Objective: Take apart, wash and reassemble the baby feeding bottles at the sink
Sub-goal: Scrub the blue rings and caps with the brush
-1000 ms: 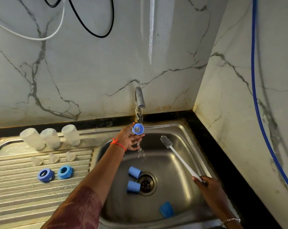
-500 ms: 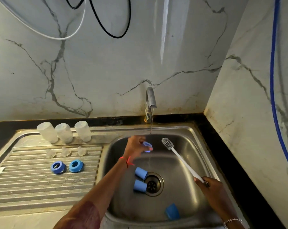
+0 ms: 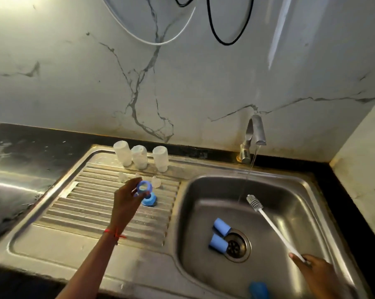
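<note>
Left hand point(image 3: 126, 199) is held over the ribbed drainboard point(image 3: 85, 212), near its back right part. A blue ring point(image 3: 144, 187) is pinched between fingers and thumb, opening toward the camera. A second blue ring point(image 3: 150, 201) lies on the drainboard just below the held one. Three clear bottles point(image 3: 139, 157) are stood mouth-down in a row along the back edge of the drainboard; small clear teats point(image 3: 123, 177) are set just in front of them.

Right hand point(image 3: 316, 268) is closed round the handle end of a white brush point(image 3: 268, 223), bristle head raised over the basin point(image 3: 300, 212). A thin stream is seen falling from the tap point(image 3: 254, 134). Two blue caps point(image 3: 221, 226) lie on their sides beside the drain point(image 3: 236, 246); a third blue cap point(image 3: 258, 290) lies at the near edge of the basin.
</note>
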